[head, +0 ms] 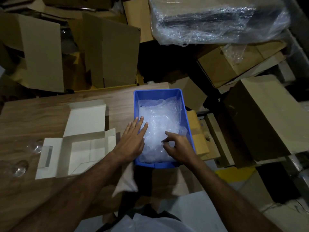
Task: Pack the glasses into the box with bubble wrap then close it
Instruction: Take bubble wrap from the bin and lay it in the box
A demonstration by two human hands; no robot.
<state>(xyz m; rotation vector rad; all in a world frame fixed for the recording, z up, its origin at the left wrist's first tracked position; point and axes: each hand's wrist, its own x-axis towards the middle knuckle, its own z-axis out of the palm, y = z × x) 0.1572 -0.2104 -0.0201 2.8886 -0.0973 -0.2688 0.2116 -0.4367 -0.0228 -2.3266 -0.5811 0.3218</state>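
Inside blue bin (136, 104), crumpled translucent bubble wrap (158, 121)

A wood-grain matt table (41, 113) is seen; the bin (136, 104) is smooth blue plastic, the bubble wrap (158, 121) glossy clear film, the box (87, 118) matt white card.

Bubble wrap (158, 124) in bin (136, 104); box (80, 139) left; glasses (20, 168) farther left.

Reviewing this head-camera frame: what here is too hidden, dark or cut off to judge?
- Glasses: head view, faint and dim at the left edge; count unclear.
- Blue bin: bubble wrap hides its bottom.
- Right hand: pinches the wrap; fingertips partly buried.
- White box: open; dim inside.
- Left hand: flat on the wrap.
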